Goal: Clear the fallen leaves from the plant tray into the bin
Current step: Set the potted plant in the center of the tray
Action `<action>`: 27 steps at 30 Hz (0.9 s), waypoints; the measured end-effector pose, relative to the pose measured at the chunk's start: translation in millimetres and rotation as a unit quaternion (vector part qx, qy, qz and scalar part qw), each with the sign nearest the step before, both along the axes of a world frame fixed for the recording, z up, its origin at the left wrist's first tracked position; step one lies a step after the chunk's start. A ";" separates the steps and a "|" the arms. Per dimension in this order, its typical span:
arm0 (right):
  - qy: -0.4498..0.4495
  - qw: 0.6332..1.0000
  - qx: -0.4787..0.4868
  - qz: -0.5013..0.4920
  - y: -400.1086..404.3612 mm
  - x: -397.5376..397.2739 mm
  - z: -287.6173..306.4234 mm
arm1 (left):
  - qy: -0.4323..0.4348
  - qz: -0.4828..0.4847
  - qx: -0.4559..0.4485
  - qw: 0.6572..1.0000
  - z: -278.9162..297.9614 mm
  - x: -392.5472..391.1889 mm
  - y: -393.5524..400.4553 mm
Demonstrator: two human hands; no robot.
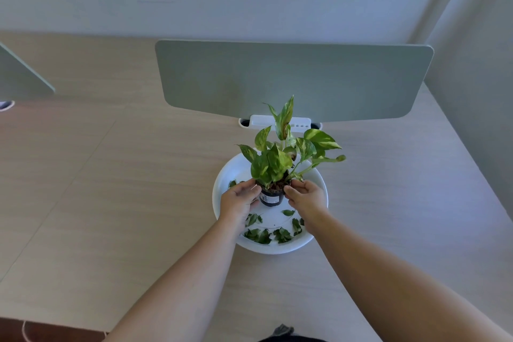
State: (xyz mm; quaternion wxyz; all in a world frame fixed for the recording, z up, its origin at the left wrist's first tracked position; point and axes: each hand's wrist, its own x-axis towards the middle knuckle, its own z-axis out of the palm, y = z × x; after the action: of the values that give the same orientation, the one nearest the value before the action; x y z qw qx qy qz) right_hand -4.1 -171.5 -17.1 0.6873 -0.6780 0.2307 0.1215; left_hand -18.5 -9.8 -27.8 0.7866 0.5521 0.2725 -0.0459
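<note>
A round white plant tray lies on the wooden desk. In its middle stands a small black pot with a green and yellow leafy plant. My left hand grips the pot's left side and my right hand grips its right side, fingers curled at the rim. Several fallen green leaves lie scattered on the tray's near part, with one more leaf at the far left beside my left hand. No bin is in view.
A grey-green divider panel stands upright behind the tray, with a white cable holder at its foot. A second panel stands at the far left. The light wooden desk stretches left and right of the tray.
</note>
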 end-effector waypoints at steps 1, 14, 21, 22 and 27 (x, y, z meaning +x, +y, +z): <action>-0.001 1.000 -0.001 0.002 -0.8 -1.1 -0.5 | -0.001 0.003 0.000 1.000 -1.3 -1.8 -0.9; -0.003 1.000 -0.013 0.027 -6.3 -5.5 0.2 | -0.007 0.030 -0.002 1.000 -3.1 -11.8 -9.2; 0.004 0.998 0.013 0.055 -11.6 -5.2 1.8 | -0.004 0.029 0.028 0.999 -3.6 -13.8 -6.8; 0.007 0.998 0.015 0.057 -13.3 -5.1 1.4 | -0.004 0.023 0.036 0.999 -3.5 -14.4 -5.6; 0.017 0.994 -0.044 0.098 -24.8 -9.2 -4.3 | -0.004 -0.068 0.270 0.961 -6.2 -17.2 9.9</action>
State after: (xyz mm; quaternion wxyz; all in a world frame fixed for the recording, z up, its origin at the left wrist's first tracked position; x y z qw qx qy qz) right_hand -13.3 -196.3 -21.4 0.6374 -0.7248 0.1804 0.1895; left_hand -35.7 0.2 -34.0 0.6047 0.7611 0.2337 -0.0218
